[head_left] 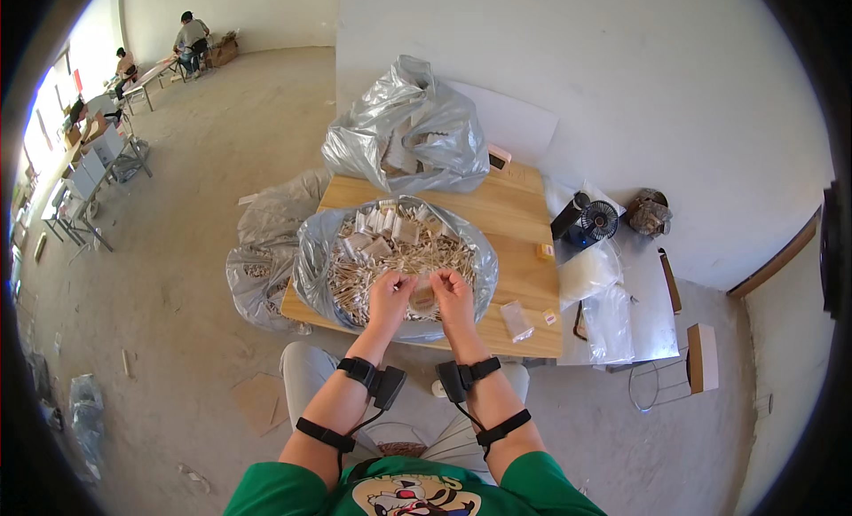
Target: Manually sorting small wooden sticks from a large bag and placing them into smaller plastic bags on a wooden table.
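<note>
Between my two hands is a small clear plastic bag (423,298), with something tan in its lower part. My left hand (389,298) pinches its left upper edge, and my right hand (453,298) pinches the right one. Both hands are over a large basin-like container lined with a grey plastic bag (485,266). Heaped in it are many thin tan sticks with pale ends, which look like cotton swabs (351,281). Several filled clear packets (390,225) lie on the far side of the heap.
The wooden table (524,214) also bears a big grey plastic sack (408,134), a clear bag (516,322) and small labels (549,317). To the right, a side table (655,321) holds a black fan (598,220) and clear plastic bags (606,307). Other people work far left.
</note>
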`<state>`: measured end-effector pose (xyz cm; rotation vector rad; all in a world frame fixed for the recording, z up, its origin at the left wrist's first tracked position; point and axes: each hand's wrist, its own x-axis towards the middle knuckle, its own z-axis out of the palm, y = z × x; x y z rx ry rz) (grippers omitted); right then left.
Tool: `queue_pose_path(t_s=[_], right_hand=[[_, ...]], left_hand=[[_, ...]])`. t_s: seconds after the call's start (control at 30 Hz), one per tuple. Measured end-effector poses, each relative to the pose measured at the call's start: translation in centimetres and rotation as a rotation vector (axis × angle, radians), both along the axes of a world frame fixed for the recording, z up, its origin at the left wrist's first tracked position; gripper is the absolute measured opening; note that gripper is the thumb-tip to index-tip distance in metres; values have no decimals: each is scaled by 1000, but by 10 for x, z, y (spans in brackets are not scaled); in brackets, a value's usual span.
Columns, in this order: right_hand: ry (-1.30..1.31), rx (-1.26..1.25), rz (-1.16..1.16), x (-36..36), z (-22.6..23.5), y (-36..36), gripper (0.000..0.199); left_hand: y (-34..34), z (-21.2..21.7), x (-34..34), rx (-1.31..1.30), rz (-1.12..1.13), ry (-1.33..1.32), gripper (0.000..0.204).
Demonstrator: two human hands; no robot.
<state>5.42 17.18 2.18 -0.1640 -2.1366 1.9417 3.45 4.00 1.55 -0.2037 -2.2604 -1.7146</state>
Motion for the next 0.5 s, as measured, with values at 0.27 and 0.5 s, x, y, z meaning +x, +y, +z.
queue_pose_path(t_s=[0.27,0.5], right_hand=[[-253,-567,32,17,-23,-8,32],[-229,-265,-202,-4,-65,4,32]], left_hand=[[10,-12,-7,28,169,-2,14],[6,-39,2,-6,24,-71,10]])
